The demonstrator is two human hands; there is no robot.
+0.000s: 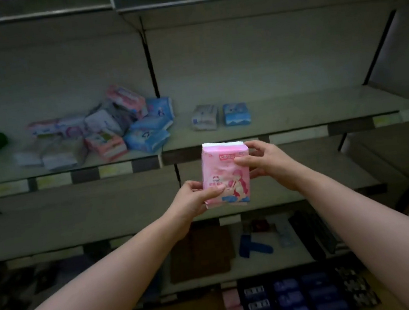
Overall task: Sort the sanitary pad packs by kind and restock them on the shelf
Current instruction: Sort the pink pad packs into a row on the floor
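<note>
Pink plastic-wrapped pad pack is in mid-air at centre frame, upright, front face toward me, just in front of the edge of the grey metal shelf. Fingers of my left hand pinch its lower left corner, thumb on the front. Fingers of my right hand clamp the upper right edge. Both grasping, neither released.

Progress, my read: early.
- Right bay, mid-frame: only a white pack and a light-blue pack, side by side. Looks like the start of sorted rows.
- Left bay: jumbled pile of pink, blue and white packs, leaning and stacked on each other, unsorted.
- No pink row in the right bay yet, so this pack likely opens one.

Text: red label strip near the pack's top has white characters, too blurred to read. A cartoon pink-haired figure is printed below it. Shelf-edge price tags are unreadable.
</note>
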